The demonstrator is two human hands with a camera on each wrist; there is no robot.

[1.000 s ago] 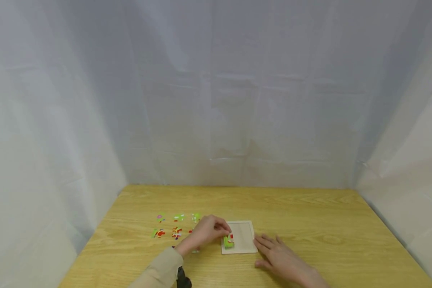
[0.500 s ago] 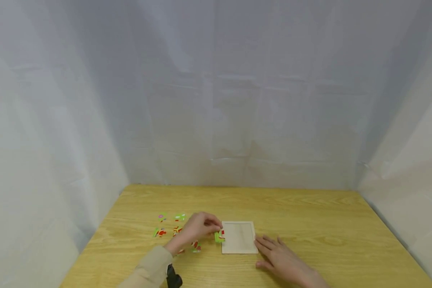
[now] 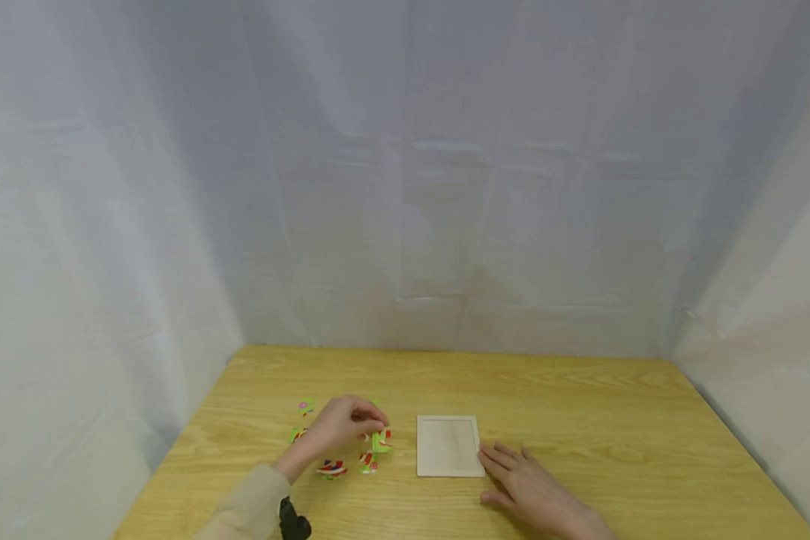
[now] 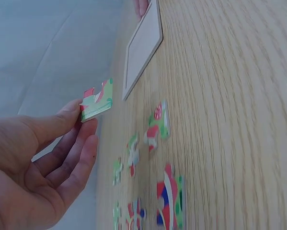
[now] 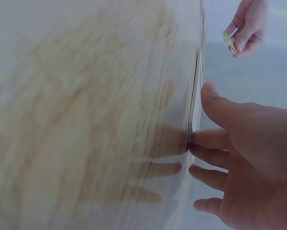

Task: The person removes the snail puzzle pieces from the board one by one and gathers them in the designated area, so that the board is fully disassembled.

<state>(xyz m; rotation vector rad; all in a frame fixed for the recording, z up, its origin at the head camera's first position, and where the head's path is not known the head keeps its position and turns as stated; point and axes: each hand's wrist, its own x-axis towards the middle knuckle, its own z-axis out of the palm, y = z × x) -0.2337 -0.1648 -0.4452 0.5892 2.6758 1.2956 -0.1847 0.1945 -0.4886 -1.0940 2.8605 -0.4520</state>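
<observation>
My left hand (image 3: 340, 425) pinches a green, red and white jigsaw puzzle piece (image 4: 97, 101) between thumb and fingers, held raised over the table. Below and around it lie loose puzzle pieces, among them one with a red-spotted mushroom (image 4: 157, 125) and a red and blue one (image 3: 331, 469). To the right is a square wooden puzzle tray (image 3: 450, 450) with a raised rim and a bare inside. My right hand (image 3: 523, 484) lies with fingers extended, its fingertips at the tray's right edge; the right wrist view shows this hand (image 5: 263, 153) from the palm side.
Another loose piece with a pink flower (image 3: 304, 406) lies at the back left of the group, partly behind the left hand's side. The wooden table (image 3: 580, 420) is enclosed by white sheeting (image 3: 445, 225) at the back and both sides.
My left hand has lifted the puzzle piece out from the tray's left side and carried it left, over the loose pieces. The right hand has stayed at the tray's edge.
</observation>
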